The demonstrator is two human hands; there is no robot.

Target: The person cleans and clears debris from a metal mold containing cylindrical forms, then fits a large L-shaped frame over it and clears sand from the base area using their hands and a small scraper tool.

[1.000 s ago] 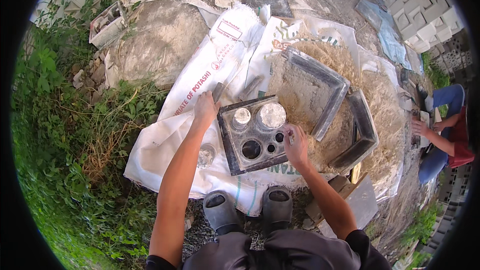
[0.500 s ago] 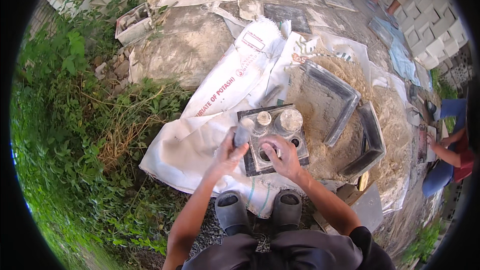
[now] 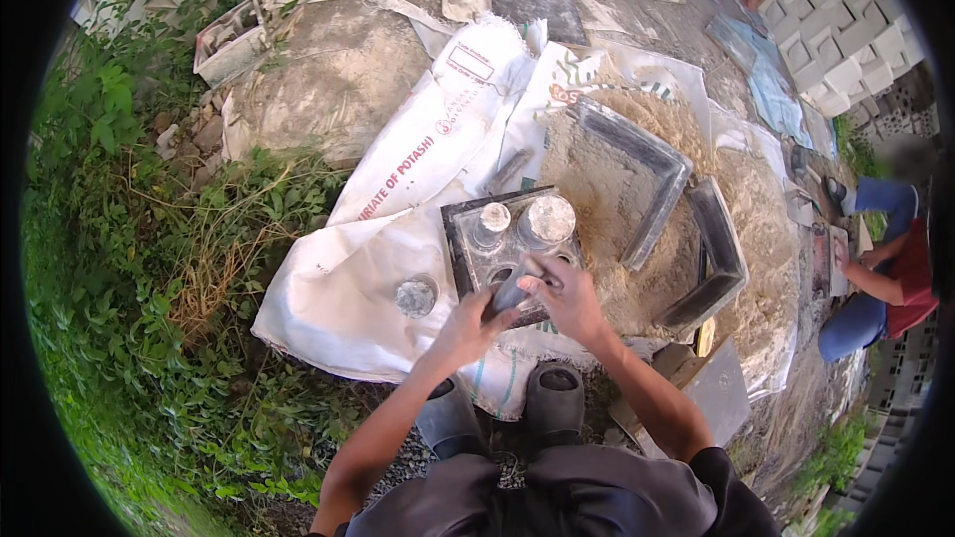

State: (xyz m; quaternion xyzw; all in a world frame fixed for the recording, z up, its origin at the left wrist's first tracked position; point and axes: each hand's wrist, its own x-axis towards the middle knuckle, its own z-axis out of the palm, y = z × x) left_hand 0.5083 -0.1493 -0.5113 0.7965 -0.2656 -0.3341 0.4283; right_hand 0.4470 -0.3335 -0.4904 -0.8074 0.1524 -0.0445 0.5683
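Note:
My left hand (image 3: 476, 326) is closed around a dark grey, block-like piece (image 3: 511, 292). My right hand (image 3: 569, 300) pinches the upper end of the same piece. Both hands are over the near side of a square, dark-edged mould plate (image 3: 460, 222). On the plate's far side stand a narrow round plug (image 3: 491, 224) and a wider one (image 3: 546, 223), both topped with pale powder. Dark round openings show near my fingers, partly hidden by the hands. Left of the plate, a short grey cylinder (image 3: 416, 295) rests on the white woven sack (image 3: 333, 283).
Sandy powder (image 3: 622, 194) lies to the right, with two L-shaped dark frame pieces (image 3: 647, 159) (image 3: 711, 268). A small grey bar (image 3: 510, 170) lies behind the plate. Green plants (image 3: 129, 268) fill the left. A person in a red top (image 3: 900, 273) crouches at the right.
The left hand has moved right, bringing the grey piece to the right hand, which now grips it too. The grey cylinder on the sack has come into sight. The whole view has shifted slightly.

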